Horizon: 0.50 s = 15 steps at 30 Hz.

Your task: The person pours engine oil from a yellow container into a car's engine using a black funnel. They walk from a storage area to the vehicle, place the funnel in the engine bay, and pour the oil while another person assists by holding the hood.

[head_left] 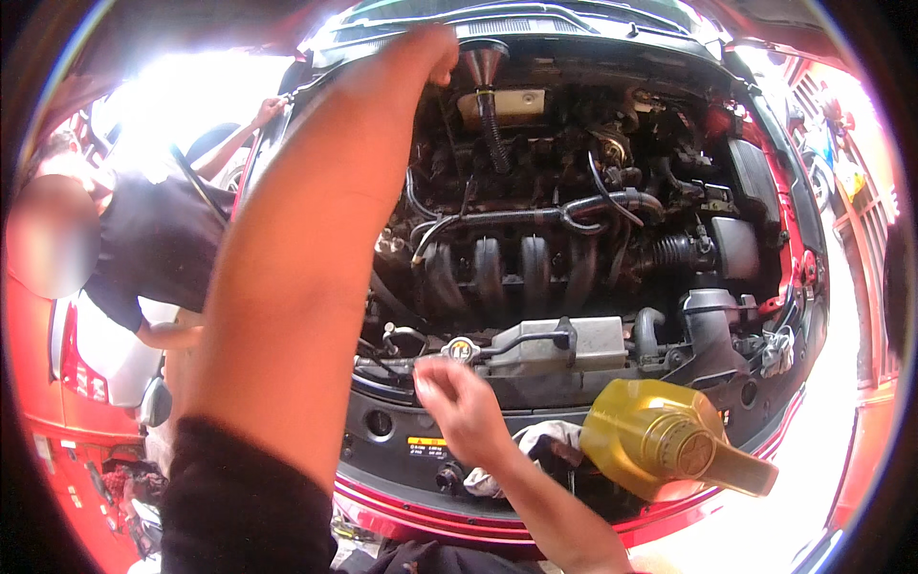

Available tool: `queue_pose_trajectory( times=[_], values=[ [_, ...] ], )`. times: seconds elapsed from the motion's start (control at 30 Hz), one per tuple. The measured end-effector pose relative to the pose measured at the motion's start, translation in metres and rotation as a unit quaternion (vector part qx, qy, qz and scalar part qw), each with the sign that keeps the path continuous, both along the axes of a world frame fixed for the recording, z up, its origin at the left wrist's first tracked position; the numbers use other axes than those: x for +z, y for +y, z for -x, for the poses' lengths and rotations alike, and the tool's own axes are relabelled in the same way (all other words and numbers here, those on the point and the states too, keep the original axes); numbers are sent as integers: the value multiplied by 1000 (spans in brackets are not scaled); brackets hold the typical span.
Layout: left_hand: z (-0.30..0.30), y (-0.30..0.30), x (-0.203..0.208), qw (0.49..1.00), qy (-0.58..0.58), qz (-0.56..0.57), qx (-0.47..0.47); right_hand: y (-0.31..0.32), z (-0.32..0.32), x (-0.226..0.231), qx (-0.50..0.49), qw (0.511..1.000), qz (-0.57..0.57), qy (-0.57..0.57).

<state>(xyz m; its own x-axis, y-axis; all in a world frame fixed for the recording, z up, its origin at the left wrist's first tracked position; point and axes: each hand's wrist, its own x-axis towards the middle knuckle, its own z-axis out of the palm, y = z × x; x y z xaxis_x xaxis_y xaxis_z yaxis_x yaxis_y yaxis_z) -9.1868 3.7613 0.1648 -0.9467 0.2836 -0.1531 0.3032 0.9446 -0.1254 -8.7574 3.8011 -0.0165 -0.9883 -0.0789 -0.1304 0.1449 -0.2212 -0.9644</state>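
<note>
Overhead now, left hand [426,48]: raised far over the engine bay, fingers curled; whether it grips anything cannot be told, since its fingertips are turned away and hidden.
Funnel [483,59]: dark, standing upright just beside the left hand, on its right side, its ribbed spout going down into the engine.
Right hand [459,402]: low at the car's front edge, fingers loosely bunched together, holding nothing that can be seen.
Radiator cap [461,349]: round and metal, just beyond the right hand's knuckles, close but apart from them.
Rag [540,442]: pale and crumpled, lying on the front panel just to the right of the right wrist.
Oil jug [660,438]: gold plastic, lying tilted on the front panel further right of the right hand, past the rag, neck pointing outward to the right.
Intake manifold [507,273]: dark curved runners, between the two hands, in the middle of the bay.
Red car body [402,512]: bumper edge running below the right hand.
Another person [153,239]: dark shirt, well to the left of the left forearm, one hand on the raised bonnet's edge.
</note>
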Motion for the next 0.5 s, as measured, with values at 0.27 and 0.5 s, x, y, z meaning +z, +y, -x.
queue_pose_trajectory(
  times=[0.27, 0.5],
  values=[
    [54, -32, -238, 943, -45, 221, -246, 127, -139, 55, 57, 977, -197, -58],
    [68, -45, -341, 955, -83, 215, -187, 171, -207, 59, -2, 942, -309, -133]
  ],
)
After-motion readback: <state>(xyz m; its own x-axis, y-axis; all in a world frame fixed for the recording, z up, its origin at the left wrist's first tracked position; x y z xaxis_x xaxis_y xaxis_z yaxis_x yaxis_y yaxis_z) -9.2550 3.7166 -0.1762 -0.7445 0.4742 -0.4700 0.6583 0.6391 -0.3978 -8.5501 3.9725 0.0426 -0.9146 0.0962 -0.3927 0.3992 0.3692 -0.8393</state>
